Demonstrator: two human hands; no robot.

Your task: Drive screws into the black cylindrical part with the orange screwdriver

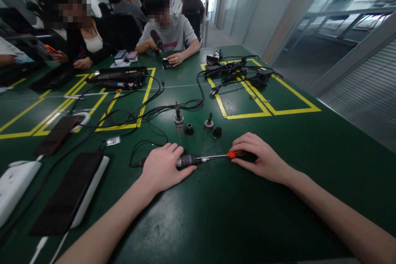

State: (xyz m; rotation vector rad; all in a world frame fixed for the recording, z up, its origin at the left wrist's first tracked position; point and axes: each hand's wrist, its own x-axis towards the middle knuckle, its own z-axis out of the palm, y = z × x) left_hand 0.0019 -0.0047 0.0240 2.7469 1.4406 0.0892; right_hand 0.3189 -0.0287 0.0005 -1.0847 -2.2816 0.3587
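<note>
My left hand [163, 167] is wrapped over a black, cylindrical corded tool handle [187, 161] lying on the green table [198, 222]. Its exact kind is unclear. My right hand [260, 156] grips the orange and black handle of a screwdriver [230, 154]. The screwdriver's thin shaft points left, and its tip meets the metal end of the corded tool. Just beyond the hands stand two metal discs with upright black stems, one on the left [178, 120] and one on the right [208, 123]. Beside them sit two small black caps, a left one [189, 130] and a right one [217, 132]. Tiny screw-like bits [198, 178] lie in front of the tool.
To the left are a phone on a white block [69, 189], another phone [57, 134], a white power strip [17, 185] and tangled black cables [148, 111]. A pile of corded tools [232, 70] lies at the back right. Across the table, a person [170, 33] handles a black device.
</note>
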